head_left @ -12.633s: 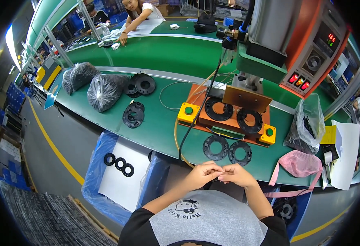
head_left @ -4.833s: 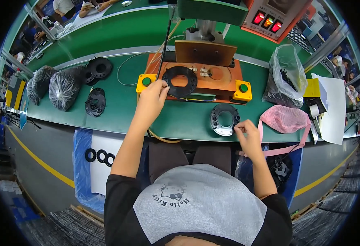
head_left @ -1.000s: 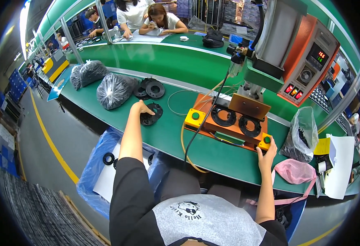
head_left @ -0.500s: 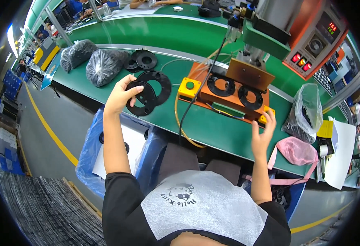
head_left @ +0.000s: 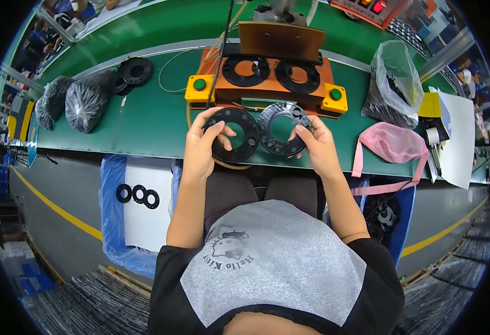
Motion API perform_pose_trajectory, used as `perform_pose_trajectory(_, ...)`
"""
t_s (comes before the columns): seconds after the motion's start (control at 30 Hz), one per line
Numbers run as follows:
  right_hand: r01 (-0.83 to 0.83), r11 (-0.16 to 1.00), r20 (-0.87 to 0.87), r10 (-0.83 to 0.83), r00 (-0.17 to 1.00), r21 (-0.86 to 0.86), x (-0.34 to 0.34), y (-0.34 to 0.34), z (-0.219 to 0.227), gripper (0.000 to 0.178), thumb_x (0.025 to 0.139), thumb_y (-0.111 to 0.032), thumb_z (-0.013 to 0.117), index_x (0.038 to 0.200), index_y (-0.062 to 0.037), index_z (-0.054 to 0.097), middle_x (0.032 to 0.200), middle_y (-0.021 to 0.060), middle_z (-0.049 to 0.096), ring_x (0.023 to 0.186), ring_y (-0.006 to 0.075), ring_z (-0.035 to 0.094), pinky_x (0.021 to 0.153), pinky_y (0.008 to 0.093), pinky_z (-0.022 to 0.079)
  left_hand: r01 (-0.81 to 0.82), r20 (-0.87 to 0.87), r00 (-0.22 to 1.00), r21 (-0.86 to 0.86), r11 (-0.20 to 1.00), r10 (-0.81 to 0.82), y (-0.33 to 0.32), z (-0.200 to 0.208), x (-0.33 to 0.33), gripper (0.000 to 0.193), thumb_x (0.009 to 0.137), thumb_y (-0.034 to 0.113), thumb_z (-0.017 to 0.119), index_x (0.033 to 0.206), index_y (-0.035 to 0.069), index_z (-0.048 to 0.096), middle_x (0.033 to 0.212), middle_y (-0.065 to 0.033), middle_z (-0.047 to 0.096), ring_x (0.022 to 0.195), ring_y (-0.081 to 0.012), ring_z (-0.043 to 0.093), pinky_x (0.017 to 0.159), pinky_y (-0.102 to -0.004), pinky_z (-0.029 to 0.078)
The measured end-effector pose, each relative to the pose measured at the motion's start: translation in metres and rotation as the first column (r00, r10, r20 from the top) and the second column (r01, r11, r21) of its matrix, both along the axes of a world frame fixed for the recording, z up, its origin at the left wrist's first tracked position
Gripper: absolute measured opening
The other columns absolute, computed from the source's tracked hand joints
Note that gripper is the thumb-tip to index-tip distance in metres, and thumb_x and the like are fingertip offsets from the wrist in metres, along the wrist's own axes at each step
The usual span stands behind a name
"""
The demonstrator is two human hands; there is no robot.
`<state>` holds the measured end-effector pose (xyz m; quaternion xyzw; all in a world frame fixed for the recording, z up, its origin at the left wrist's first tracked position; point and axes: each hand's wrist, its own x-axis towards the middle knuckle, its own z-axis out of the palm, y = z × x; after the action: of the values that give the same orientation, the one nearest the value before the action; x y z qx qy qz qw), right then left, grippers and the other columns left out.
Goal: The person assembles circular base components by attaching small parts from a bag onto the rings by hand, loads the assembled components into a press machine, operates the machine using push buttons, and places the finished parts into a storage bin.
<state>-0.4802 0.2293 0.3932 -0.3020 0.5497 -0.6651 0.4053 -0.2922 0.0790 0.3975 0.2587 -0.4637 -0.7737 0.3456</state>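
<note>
My left hand [head_left: 207, 139] is closed on a flat black plastic ring [head_left: 246, 127], its thumb on the face and fingers reaching through the hole. A second black ring [head_left: 267, 124], shiny along its upper side, is gripped by my right hand [head_left: 318, 146] at its right rim. The two rings are held side by side above the front of the green bench. Just beyond them stands an orange press fixture [head_left: 267, 92] with a black ring in its left seat [head_left: 246, 71] and another in its right seat [head_left: 297, 76]. A brown plate [head_left: 281, 42] stands tilted over these seats.
Yellow button boxes [head_left: 200, 89] flank the fixture. Bagged black parts [head_left: 88, 103] and stacked rings [head_left: 135, 71] lie left; an open clear bag [head_left: 393, 92] and pink mesh pouch [head_left: 393, 142] lie right. Below left, a blue-lined bin [head_left: 111, 223] holds small rings [head_left: 139, 194].
My left hand came right, from over the bench's left part to before the fixture. My right hand left the right button box and now holds one ring. The view shifted too.
</note>
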Motion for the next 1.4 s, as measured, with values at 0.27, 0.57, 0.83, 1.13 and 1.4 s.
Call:
perform_pose_trajectory(0.27,0.358,0.933,-0.282,-0.335,0.899,0.034,-0.005,0.018,-0.028,0.050,0.084,-0.004,0.058,0.128,-0.0091,0.036,0.088,0.0127,0.061,0.064,0.0105,0.058,0.046,0.0219,0.046,-0.014,0.375,0.908,-0.421,0.907,0.188,0.010,-0.059,-0.034,0.034,0.087,0.005,0.053,0.121,0.003,0.048,0.091,-0.0086,0.054,0.065,-0.0103,0.055,0.059,-0.0232,0.044)
perform_pose_trajectory(0.57,0.534,0.803,-0.925,0.053,0.376,0.263,-0.002,0.020,-0.048,0.033,0.075,-0.027,0.068,0.093,-0.0092,0.047,0.056,0.0097,0.057,0.054,0.0297,0.058,0.058,0.0357,0.042,0.039,0.401,0.749,-0.821,0.569,0.527,0.018,-0.072,-0.042,0.032,0.084,0.008,0.055,0.111,-0.002,0.041,0.110,-0.0208,0.043,0.100,-0.0341,0.047,0.089,-0.0379,0.038)
perform_pose_trajectory(0.83,0.525,0.821,-0.938,0.037,0.343,0.224,-0.014,0.022,-0.054,0.030,0.074,-0.023,0.069,0.090,-0.0096,0.048,0.061,0.0080,0.059,0.056,0.0285,0.058,0.060,0.0364,0.038,0.312,0.681,0.701,-0.559,0.768,0.211,0.021,-0.026,-0.018,0.046,0.081,0.023,0.063,0.116,0.002,0.042,0.111,-0.0210,0.050,0.101,-0.0335,0.052,0.082,-0.0382,0.044)
perform_pose_trajectory(1.13,0.508,0.844,-0.940,-0.012,0.340,0.173,-0.024,0.027,-0.055,0.030,0.073,-0.023,0.071,0.090,-0.0094,0.050,0.051,0.0016,0.047,0.047,0.0217,0.048,0.057,0.0337,0.036,0.687,0.792,0.502,-0.610,0.395,0.348,-0.005,-0.034,-0.047,0.039,0.077,0.037,0.065,0.097,0.004,0.055,0.076,-0.0173,0.061,0.071,-0.0379,0.060,0.063,-0.0444,0.048)
perform_pose_trajectory(1.4,0.506,0.815,-0.915,0.071,0.396,0.282,-0.031,0.033,-0.041,0.027,0.075,-0.020,0.067,0.092,-0.0098,0.049,0.070,0.0077,0.061,0.064,0.0267,0.058,0.065,0.0357,0.034,0.654,0.800,0.354,-0.582,0.483,0.485,-0.001,-0.040,-0.043,0.046,0.087,0.037,0.049,0.063,0.000,0.064,0.064,-0.0213,0.061,0.063,-0.0398,0.060,0.061,-0.0451,0.050)
